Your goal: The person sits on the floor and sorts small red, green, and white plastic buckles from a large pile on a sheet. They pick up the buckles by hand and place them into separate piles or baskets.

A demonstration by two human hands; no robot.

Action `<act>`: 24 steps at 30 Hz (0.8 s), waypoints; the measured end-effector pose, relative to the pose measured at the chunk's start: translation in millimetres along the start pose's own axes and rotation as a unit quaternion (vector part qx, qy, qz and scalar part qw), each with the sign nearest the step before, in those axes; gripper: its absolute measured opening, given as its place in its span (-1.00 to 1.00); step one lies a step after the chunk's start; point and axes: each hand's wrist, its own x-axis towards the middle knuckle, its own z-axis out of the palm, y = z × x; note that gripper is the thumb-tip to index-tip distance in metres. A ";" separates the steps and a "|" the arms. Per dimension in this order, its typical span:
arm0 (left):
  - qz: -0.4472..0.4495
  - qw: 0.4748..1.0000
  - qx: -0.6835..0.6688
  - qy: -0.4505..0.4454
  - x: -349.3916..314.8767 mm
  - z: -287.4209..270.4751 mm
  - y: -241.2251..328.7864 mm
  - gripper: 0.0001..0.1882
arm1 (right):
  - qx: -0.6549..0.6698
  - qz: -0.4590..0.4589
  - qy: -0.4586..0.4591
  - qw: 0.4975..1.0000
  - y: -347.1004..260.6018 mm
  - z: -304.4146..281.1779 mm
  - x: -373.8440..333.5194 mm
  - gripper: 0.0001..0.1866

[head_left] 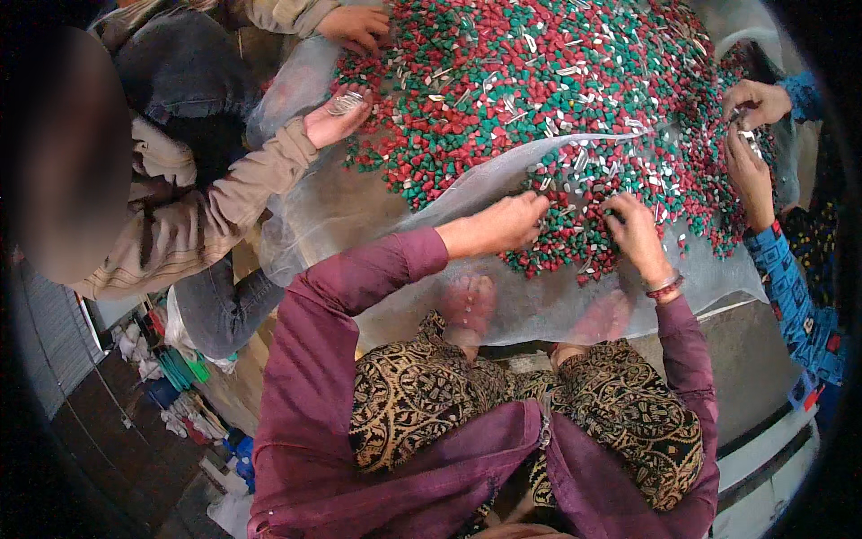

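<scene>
A wide heap of small red and green cone-like pieces point(503, 72), mixed with white bits and thin pale clip-like strips, covers a clear plastic sheet point(350, 211). My left hand point(510, 223) is at the near part of the heap, its fingers curled together over the pieces. To its right, my right hand point(636, 235), with a red band at the wrist, reaches down among the pieces with bent fingers drawn together. What either hand pinches is hidden or too small to name. A raised fold of the sheet point(503, 171) runs behind my left hand.
On the left, a co-worker's open hand point(337, 117) holds several pale strips; their other hand point(357, 27) rests at the heap. Another person's hands point(750, 135) work together at the right edge. My bare feet point(467, 305) are under the sheet's near edge.
</scene>
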 end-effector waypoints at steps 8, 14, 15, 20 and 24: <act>-0.027 0.999 -0.040 0.013 10.2 -54.3 15.8 -0.74 | 0.033 -0.031 0.027 0.999 -44.2 -41.8 42.4 -0.49; -0.153 0.934 -0.322 -0.033 23.3 -64.9 7.0 -0.80 | -0.168 -0.165 0.004 0.972 -23.5 -12.5 73.1 -0.59; -0.152 0.922 -0.353 -0.047 21.9 -69.4 7.0 -0.77 | -0.179 -0.151 -0.009 0.972 -26.2 -10.5 74.1 -0.64; -0.140 0.886 -0.435 -0.073 18.8 -60.5 -4.3 -0.72 | -0.157 -0.117 0.030 0.980 -11.2 -8.5 60.7 -0.74; -0.096 0.928 -0.349 -0.092 12.1 -62.3 3.7 -0.81 | -0.015 -0.053 0.069 0.996 -22.0 -16.3 49.5 -0.84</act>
